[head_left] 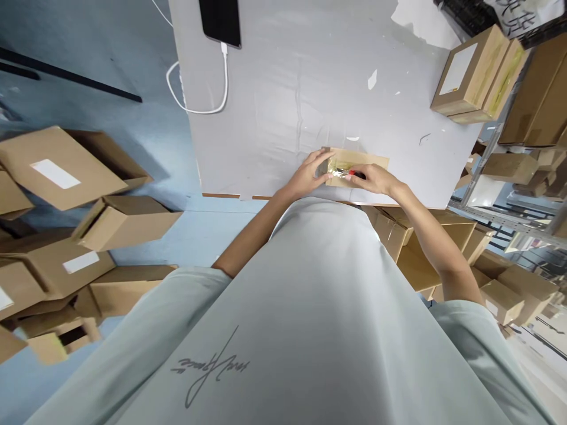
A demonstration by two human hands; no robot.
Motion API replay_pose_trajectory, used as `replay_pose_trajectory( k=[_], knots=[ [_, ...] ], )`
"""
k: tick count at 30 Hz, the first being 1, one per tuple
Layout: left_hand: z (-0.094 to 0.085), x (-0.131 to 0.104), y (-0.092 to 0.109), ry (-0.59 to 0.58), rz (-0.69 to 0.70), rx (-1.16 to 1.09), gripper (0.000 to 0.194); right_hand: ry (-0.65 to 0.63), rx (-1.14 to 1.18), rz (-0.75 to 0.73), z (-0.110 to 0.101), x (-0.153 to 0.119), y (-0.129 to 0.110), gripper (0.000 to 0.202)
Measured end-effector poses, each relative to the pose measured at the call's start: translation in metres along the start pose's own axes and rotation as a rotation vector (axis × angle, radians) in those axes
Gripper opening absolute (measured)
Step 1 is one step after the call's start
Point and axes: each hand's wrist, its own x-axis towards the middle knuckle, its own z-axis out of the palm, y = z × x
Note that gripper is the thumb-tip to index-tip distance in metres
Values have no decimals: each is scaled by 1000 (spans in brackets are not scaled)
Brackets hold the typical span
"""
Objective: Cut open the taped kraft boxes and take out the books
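From my remote seat, I had the box (377,160) flat on the counter (266,118), near its front edge. My left hand (311,173) rested at the box's left end, its grip wide, thumb and fingers apart; my right hand (371,177) pinched a red-and-black item (358,175) over the top. Shiny film (337,172) lay there already; how much work remained, I couldn't tell.

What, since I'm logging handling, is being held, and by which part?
The left hand holds the small box by its left end; the right hand holds a red-and-black object, which part is unclear.
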Motion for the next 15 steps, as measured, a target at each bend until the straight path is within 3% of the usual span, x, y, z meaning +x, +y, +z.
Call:
replay_pose_trajectory(
  k=[7,15],
  knots=[
    [4,1,-5,10,36,-24,81,-88,-18,-6,-3,17,-3,57],
    [4,2,-10,13,36,-43,79,-98,-48,-36,-1,27,-4,59]
  ],
)
